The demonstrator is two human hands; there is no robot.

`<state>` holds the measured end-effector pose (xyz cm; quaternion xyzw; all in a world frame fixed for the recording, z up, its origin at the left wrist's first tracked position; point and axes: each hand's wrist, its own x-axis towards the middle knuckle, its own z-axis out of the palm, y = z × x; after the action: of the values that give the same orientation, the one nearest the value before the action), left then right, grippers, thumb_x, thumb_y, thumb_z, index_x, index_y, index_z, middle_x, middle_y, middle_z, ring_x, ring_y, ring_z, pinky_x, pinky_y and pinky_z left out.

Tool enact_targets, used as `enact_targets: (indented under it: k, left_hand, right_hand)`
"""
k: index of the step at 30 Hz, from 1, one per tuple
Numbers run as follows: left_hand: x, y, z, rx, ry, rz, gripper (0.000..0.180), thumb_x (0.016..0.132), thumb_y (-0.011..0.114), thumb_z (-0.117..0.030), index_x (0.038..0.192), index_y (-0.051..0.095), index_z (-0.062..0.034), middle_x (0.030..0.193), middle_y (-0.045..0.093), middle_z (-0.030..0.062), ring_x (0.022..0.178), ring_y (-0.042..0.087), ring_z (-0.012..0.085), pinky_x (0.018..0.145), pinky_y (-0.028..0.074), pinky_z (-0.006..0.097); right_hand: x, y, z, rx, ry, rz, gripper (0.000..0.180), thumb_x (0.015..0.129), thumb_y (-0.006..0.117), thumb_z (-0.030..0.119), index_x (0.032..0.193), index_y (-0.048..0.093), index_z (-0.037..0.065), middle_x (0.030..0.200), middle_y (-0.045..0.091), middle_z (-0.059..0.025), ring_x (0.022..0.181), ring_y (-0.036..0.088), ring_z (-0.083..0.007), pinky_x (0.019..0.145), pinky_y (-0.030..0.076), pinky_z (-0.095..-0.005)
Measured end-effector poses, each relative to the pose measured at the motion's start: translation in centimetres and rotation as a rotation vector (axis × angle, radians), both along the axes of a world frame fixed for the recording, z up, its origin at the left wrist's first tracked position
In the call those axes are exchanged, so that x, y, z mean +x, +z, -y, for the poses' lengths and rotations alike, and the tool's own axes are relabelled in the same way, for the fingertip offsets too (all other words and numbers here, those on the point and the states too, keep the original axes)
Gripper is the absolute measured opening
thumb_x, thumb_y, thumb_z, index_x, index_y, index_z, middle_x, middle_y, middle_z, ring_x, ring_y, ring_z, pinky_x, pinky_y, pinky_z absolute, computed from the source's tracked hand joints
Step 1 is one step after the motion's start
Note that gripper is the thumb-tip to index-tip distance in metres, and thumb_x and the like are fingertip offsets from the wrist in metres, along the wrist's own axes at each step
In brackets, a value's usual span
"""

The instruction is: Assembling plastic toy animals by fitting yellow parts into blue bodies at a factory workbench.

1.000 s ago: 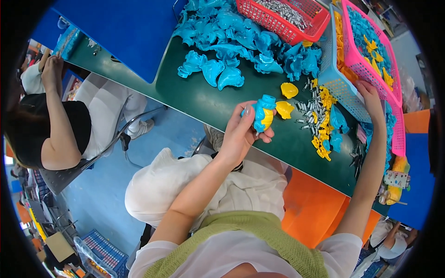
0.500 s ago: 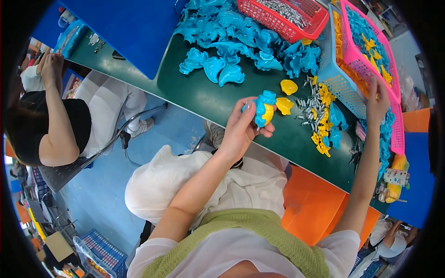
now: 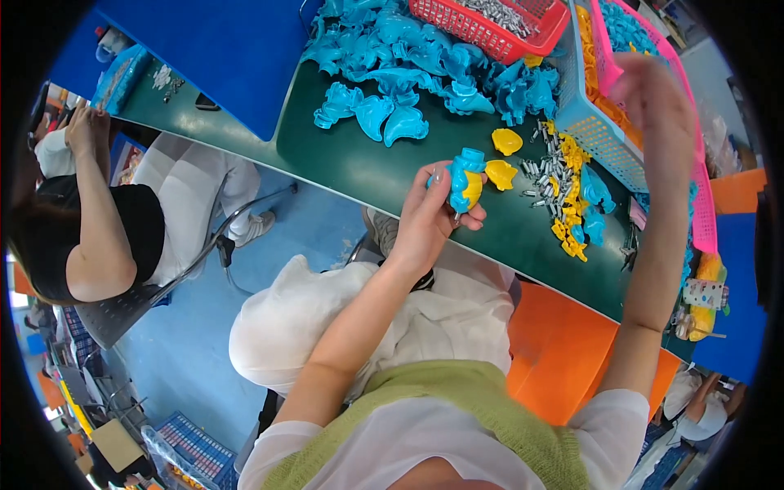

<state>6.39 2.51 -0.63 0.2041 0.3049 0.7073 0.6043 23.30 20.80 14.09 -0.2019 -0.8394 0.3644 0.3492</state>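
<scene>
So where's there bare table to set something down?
On the green tabletop, between the blue shells and your left hand, and between the yellow parts and the near edge. It's crowded around the red basket and beside the light-blue basket.

Blue-and-yellow plastic piece [image 3: 467,183], near upright, neck [image 3: 471,153] up, in left fingers [image 3: 473,218].

At centre, a plastic piece [image 3: 467,181] is pairing blue with yellow; above, shells [image 3: 400,78] are gleaming blue against a dark green tabletop [image 3: 347,163]; at upper right, a grid-holed basket [image 3: 603,137] is showing light blue.
</scene>
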Motion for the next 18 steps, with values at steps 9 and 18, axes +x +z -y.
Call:
enact_targets:
  k: [9, 18]
  left_hand:
    - [0.0, 0.2, 0.2, -0.016, -0.031, 0.007, 0.044, 0.096, 0.033, -0.038, 0.121, 0.033, -0.0026, 0.115, 0.052, 0.0191, 0.076, 0.059, 0.0189, 0.064, 0.049, 0.029]
    - [-0.4, -0.3, 0.2, -0.002, 0.007, 0.049, 0.042, 0.095, 0.038, -0.036, 0.120, 0.029, -0.0036, 0.111, 0.054, 0.0191, 0.077, 0.061, 0.0221, 0.065, 0.052, 0.032]
  right_hand:
    - [2.2, 1.6, 1.8, 0.034, -0.393, -0.212, 0.045, 0.095, 0.037, 0.035, 0.125, 0.045, 0.002, 0.082, 0.060, -0.0001, 0.055, 0.035, -0.0008, 0.050, 0.027, -0.0165]
    - [1.4, -3.3, 2.2, -0.144, -0.220, 0.181, 0.021, 0.091, 0.053, 0.019, 0.102, 0.061, 0.005, 0.085, 0.062, 0.0000, 0.075, 0.052, -0.0024, 0.058, 0.036, -0.0165]
